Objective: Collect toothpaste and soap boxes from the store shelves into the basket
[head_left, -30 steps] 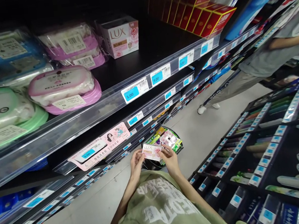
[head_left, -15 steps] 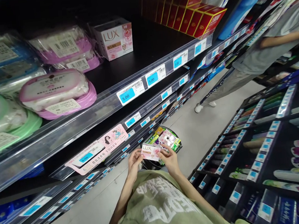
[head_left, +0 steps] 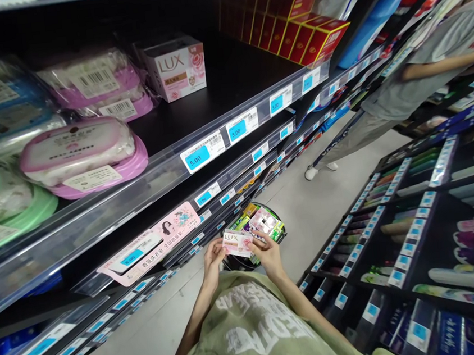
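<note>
Both hands grip one small pink soap box [head_left: 237, 243] low in the aisle: the left hand [head_left: 212, 257] pinches its left end, the right hand [head_left: 266, 253] its right end. Just beyond it, a basket [head_left: 234, 263] of packets sits on the floor, mostly hidden by the box and hands. A matching soap box [head_left: 175, 68] stands on the far shelf [head_left: 228, 96]. At the right a person [head_left: 418, 88] is cut off by the frame; the fingertips are probably touching print too small to read.

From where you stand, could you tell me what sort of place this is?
Probably a shop aisle: blue price tags line the shelves, a Lux box sits on display, and the left hand and right hand hold a soap box.
</note>
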